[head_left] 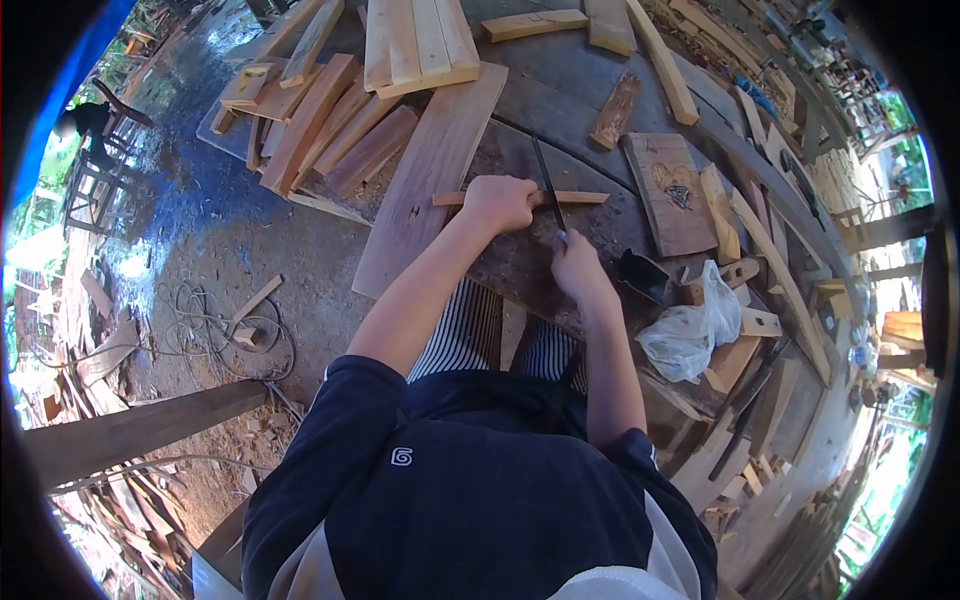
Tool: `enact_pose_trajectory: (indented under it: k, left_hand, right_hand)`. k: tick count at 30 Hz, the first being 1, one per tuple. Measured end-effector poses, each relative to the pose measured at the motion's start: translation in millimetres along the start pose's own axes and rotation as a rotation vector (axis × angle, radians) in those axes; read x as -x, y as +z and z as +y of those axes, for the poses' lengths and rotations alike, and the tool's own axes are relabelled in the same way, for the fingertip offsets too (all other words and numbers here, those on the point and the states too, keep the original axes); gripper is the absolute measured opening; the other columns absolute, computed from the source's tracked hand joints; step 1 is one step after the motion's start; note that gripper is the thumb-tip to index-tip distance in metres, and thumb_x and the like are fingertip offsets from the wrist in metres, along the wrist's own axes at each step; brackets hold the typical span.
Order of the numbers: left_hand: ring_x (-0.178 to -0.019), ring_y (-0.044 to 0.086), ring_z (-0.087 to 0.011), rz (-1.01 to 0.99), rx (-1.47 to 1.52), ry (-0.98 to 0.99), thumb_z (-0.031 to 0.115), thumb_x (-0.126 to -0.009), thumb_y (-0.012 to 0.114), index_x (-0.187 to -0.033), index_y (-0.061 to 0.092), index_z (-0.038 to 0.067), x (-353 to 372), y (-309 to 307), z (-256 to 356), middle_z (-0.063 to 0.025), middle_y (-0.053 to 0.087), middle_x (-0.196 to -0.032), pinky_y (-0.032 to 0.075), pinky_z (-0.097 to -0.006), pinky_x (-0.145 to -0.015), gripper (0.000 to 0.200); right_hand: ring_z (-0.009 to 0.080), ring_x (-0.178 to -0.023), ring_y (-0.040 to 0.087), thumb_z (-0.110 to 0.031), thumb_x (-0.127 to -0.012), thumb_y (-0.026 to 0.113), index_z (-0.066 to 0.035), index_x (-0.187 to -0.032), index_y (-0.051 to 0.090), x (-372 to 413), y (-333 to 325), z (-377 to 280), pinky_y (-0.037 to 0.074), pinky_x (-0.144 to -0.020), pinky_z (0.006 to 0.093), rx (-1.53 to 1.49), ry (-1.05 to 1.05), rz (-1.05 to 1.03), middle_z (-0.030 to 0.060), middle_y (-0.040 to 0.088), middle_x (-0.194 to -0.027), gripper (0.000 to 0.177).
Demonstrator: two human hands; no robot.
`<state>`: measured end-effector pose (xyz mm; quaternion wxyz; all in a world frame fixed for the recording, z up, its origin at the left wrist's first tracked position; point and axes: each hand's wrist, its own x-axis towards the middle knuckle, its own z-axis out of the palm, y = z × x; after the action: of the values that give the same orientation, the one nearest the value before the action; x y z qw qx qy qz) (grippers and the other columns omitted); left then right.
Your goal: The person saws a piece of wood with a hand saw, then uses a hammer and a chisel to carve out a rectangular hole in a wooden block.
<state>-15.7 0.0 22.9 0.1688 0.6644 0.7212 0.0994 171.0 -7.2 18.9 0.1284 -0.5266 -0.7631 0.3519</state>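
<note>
My left hand (503,205) is closed around a narrow wooden strip (580,198), which pokes out on both sides of the fist. In my right hand (580,265) is the handle end of a long, thin, dark-bladed tool (548,182); I cannot tell whether it is a saw or a file. Its blade points away from me and crosses the strip just right of my left fist. Under the left forearm lies a wide, flat plank (440,150). A dark, open-topped container (645,277) sits right of my right hand.
Stacked boards (420,45) and several cut wood pieces (320,115) lie at the upper left. To the right are a board with a dark drawn mark (665,190), a clear plastic bag (690,335) and long timber lengths (785,280). A cable (225,325) coils on the floor at left.
</note>
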Motion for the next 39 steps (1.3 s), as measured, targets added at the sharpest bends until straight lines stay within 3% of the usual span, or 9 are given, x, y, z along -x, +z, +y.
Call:
enact_pose_trajectory:
  k: [3, 10, 20, 29, 39]
  left_hand:
    - [-0.090, 0.067, -0.0323, 0.013, 0.024, -0.010, 0.037, -0.093, 0.049, -0.092, 0.066, 0.013, -0.4, 1.6, -0.3, -0.0121, 0.070, -0.091, 0.050, -0.0463, -0.077, 0.030]
    - [-0.091, 0.066, -0.0320, 0.014, 0.044, -0.022, 0.037, -0.094, 0.048, -0.096, 0.064, 0.013, 0.2, 4.4, 1.1, -0.0126, 0.069, -0.090, 0.050, -0.0461, -0.077, 0.028]
    - [-0.091, 0.066, -0.0324, 0.146, -0.138, -0.024, 0.023, -0.088, 0.053, -0.097, 0.062, 0.015, 5.1, 20.7, 8.0, -0.0122, 0.068, -0.092, 0.047, -0.0474, -0.078, 0.016]
    - [-0.094, 0.064, -0.0330, 0.149, -0.130, -0.032, 0.022, -0.087, 0.054, -0.100, 0.060, 0.014, 3.9, 20.7, 9.5, -0.0137, 0.066, -0.095, 0.045, -0.0478, -0.084, 0.016]
    - [-0.095, 0.064, -0.0332, 0.123, -0.166, -0.062, 0.022, -0.088, 0.054, -0.100, 0.059, 0.014, 4.7, 19.2, 12.1, -0.0134, 0.066, -0.096, 0.046, -0.0477, -0.083, 0.015]
  right_hand:
    - [0.0492, -0.102, 0.057, -0.017, -0.096, 0.046, 0.003, -0.104, 0.056, -4.2, -4.0, -0.8, 0.047, -0.086, 0.0511, 0.042, -0.006, -0.026, 0.0330, 0.061, -0.101, 0.024]
    - [0.0490, -0.097, 0.059, -0.016, -0.096, 0.050, 0.003, -0.102, 0.055, 81.2, -21.0, 13.0, 0.049, -0.079, 0.0492, -0.062, 0.098, -0.063, 0.0323, 0.062, -0.097, 0.021]
    - [0.0483, -0.100, 0.058, -0.017, -0.096, 0.049, 0.004, -0.103, 0.058, -13.7, 2.0, 6.7, 0.048, -0.085, 0.0512, 0.041, -0.029, 0.010, 0.0332, 0.061, -0.100, 0.024]
    - [0.0487, -0.098, 0.059, -0.015, -0.095, 0.052, 0.004, -0.097, 0.055, 72.4, -12.9, 10.5, 0.048, -0.078, 0.0504, -0.128, 0.101, -0.042, 0.0323, 0.062, -0.094, 0.020]
    - [0.0489, -0.098, 0.059, -0.020, -0.096, 0.048, 0.003, -0.101, 0.057, 0.1, 4.0, 6.7, 0.047, -0.085, 0.0526, -0.033, 0.020, 0.022, 0.0320, 0.063, -0.097, 0.025]
